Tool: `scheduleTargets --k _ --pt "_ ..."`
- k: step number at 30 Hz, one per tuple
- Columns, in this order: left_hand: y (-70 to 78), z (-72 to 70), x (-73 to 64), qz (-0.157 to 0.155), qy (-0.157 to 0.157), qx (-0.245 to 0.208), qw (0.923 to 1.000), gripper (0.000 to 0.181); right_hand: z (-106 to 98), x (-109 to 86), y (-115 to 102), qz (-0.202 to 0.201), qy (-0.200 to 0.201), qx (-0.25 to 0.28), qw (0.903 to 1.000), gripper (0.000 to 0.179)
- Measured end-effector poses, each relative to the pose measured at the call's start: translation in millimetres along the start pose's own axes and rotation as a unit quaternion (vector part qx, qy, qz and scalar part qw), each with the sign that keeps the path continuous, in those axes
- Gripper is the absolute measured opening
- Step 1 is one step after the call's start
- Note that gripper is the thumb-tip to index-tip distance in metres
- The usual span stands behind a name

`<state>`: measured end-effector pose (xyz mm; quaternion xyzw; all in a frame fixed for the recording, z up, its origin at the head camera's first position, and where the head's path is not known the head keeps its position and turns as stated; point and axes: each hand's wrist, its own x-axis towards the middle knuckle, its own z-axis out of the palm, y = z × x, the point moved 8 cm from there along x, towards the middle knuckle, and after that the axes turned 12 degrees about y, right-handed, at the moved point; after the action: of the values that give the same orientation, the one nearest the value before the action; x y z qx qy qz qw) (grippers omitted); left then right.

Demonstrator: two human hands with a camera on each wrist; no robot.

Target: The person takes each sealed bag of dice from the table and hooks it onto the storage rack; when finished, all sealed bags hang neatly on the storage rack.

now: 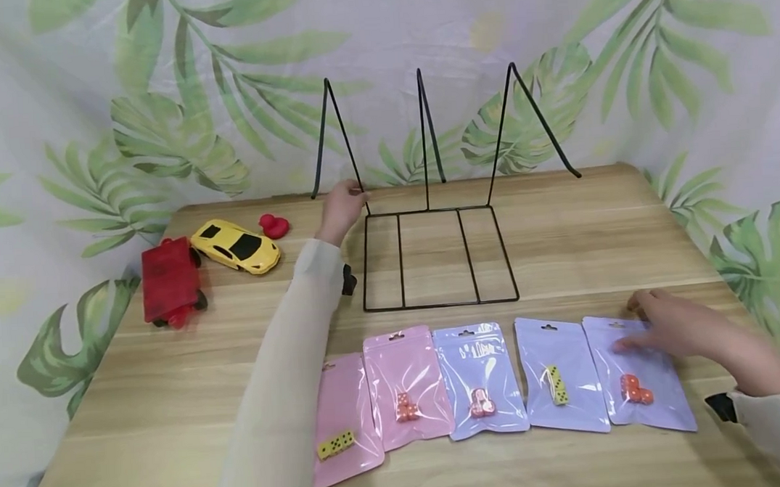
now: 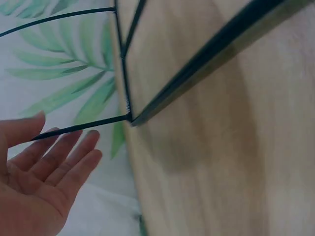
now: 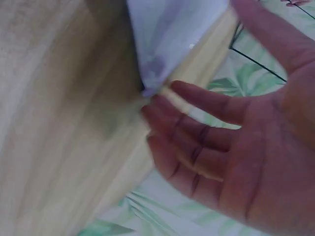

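My left hand (image 1: 343, 211) is at the left upright of a black wire rack (image 1: 441, 306), holding the thin wire between thumb and fingers. In the left wrist view, that wire (image 2: 81, 127) passes between the thumb and the loosely bent fingers. On the right, my right hand (image 1: 677, 325) hovers with spread fingers over the top right corner of the rightmost purple zip bag (image 1: 665, 413), which has orange dice (image 1: 635, 390). The right wrist view shows fingertips close to the bag's corner (image 3: 150, 88); whether they touch is unclear.
Left of that bag lie another purple bag (image 1: 551, 345), a bluish bag (image 1: 476, 363) and two pink bags (image 1: 401, 359), all with dice. A yellow toy car (image 1: 236, 246), a red toy cart (image 1: 169, 278) and a red toy duck (image 1: 274, 226) sit back left.
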<state>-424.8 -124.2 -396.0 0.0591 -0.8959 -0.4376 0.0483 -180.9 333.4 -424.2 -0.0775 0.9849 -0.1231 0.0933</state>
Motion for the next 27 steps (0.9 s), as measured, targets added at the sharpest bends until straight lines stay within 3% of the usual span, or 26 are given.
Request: scheduleTargets --k 4,10,17,21,24,26,27 --pt "-0.5 4.1 4.0 0.008 0.032 -0.005 0.9994 0.031 4 8.2 -4 0.004 -0.016 0.026 0.9995 0.079" --pt "-0.3 2.6 3.2 0.042 0.07 0.015 0.9966 0.034 11 13.9 -7 -0.017 -0.043 0.035 0.9983 0.039" --pt "-6.2 -0.2 2.8 0.064 0.094 0.026 0.9932 0.033 -6 16.3 -2 -0.042 -0.017 0.067 0.9967 0.018" --pt "-5.5 0.9 2.3 0.063 0.095 0.02 0.9933 0.032 -35 10.9 -9 -0.053 0.027 0.079 0.9951 0.009" --pt "-7.0 2.7 2.2 0.055 0.093 0.02 0.9939 0.033 -69 4.7 -31 -0.088 0.098 0.08 0.9881 0.013" --pt "-7.9 3.2 2.0 0.053 0.096 0.021 0.9937 0.033 -95 -1.3 -54 -0.133 0.17 0.07 0.9739 0.018" --pt "-8.5 3.3 2.1 0.052 0.099 0.022 0.9935 0.034 -110 -5.0 -67 -0.167 0.214 0.063 0.9603 0.019"
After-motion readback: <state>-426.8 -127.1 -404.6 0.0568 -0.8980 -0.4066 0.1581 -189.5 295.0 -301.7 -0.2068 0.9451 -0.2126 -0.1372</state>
